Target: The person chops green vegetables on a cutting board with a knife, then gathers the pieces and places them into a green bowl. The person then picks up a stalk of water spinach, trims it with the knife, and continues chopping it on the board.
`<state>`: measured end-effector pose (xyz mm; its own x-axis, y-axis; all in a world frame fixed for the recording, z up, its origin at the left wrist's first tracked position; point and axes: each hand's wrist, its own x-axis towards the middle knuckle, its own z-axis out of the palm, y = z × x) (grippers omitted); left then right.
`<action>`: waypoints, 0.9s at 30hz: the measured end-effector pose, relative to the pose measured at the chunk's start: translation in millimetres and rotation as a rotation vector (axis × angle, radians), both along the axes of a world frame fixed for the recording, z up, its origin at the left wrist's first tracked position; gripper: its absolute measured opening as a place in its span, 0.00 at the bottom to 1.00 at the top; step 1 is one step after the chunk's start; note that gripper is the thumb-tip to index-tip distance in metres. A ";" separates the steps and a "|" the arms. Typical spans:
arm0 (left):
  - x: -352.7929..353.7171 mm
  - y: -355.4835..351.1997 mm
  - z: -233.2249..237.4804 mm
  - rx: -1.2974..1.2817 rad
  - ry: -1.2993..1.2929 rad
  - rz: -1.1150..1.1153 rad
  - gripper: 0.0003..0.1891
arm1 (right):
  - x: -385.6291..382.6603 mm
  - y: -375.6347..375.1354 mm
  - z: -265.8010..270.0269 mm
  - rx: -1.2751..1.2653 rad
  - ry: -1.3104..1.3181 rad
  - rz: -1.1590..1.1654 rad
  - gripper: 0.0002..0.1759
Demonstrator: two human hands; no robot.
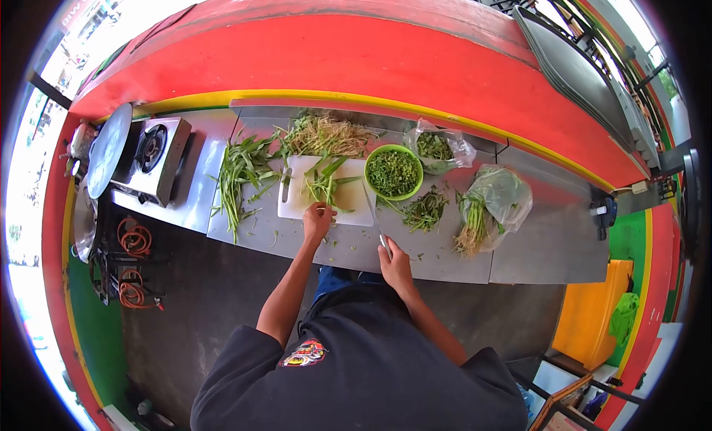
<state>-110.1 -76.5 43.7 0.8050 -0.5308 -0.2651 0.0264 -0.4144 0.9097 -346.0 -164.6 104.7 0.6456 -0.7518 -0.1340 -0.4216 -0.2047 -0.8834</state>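
- Black shirt (356, 372) is seen at the bottom of the frame, nearest the camera, with both arms stretched up to a metal counter (534, 245).
- Green stalks (326, 185) are laid on a white cutting board (362, 207) in the middle of the frame. Their lower ends are pinched by the left hand (317, 219) at the board's near edge.
- What looks like a small knife (384, 242) is held in the right hand (397, 266), with the fingers closed round it. It is kept to the lower right of the board, apart from the stalks.
- A green bowl (394, 171) of chopped greens is set just beside the board, on its right.
- A gas stove (152, 156) is seen at the upper left.
- Fingers could be cut if the blade is brought too close to the pinching hand.
- Stalks could be dropped to the floor, since they are held so near the counter's edge.
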 end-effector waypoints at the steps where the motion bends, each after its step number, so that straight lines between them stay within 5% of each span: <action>1: 0.8 -3.5 7.0 -0.044 0.057 0.103 0.13 | 6.9 -0.1 -7.4 0.008 0.037 -0.025 0.21; 11: 52.9 24.2 -61.5 -0.136 -0.044 0.275 0.10 | 66.4 32.9 -32.3 -0.057 0.021 -0.118 0.23; 13: 67.8 26.2 -71.3 -0.018 -0.330 0.348 0.14 | 69.0 39.9 -26.3 0.002 0.063 -0.115 0.23; 18: 71.8 12.1 -29.0 0.237 -0.132 0.137 0.24 | 76.6 65.2 -44.4 -0.117 -0.024 -0.198 0.23; 20: 72.2 5.1 -29.6 0.242 -0.293 0.126 0.21 | 78.2 74.5 -40.5 -0.083 0.045 -0.228 0.23; 27: 87.0 7.8 -34.5 0.146 -0.183 0.112 0.12 | 82.3 119.1 -23.0 -0.168 -0.005 -0.318 0.22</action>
<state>-23.1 -68.8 9.2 0.8983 -0.4021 -0.1771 -0.0796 -0.5452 0.8345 -263.7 -45.4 81.6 0.3764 -0.9264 0.0106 -0.4835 -0.2062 -0.8507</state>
